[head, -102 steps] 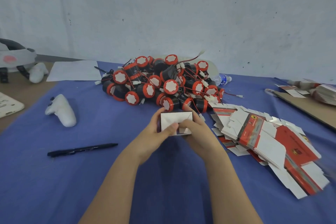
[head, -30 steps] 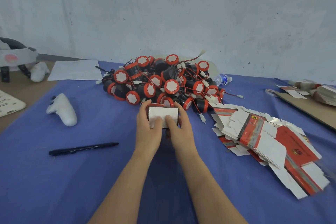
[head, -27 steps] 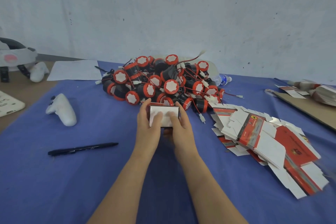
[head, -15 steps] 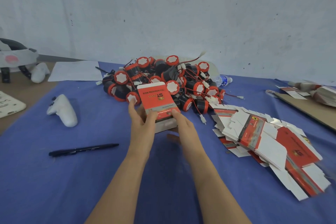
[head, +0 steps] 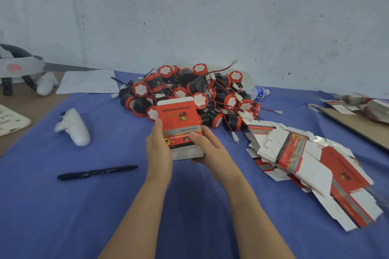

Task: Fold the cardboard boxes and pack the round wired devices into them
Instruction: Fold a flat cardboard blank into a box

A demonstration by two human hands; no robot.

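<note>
A glossy red-and-white printed cardboard box (head: 179, 124), flat-faced and rectangular, is held up over the blue woven cloth covering the desk (head: 101, 212), just in front of the heap of round devices. Its print reads upside down, a plain white flap stands at its far edge, and a grey-white panel shows at its near end.

Both hands are clamped on it. The left hand (head: 159, 151) grips the left edge, thumb lying up along the side. The right hand (head: 210, 149) holds the lower right corner, thumb pressed on the red face and fingers curled beneath. Both forearms reach forward, bare.

The heap of round black plastic devices with red rims and white scalloped faces (head: 223, 99) is tangled in thin red and black wires with small white plugs. To the right lies a slumped stack of flat, unfolded red-and-white card blanks (head: 305, 166). A matte black pen (head: 96, 172) lies on the cloth to the left.
</note>
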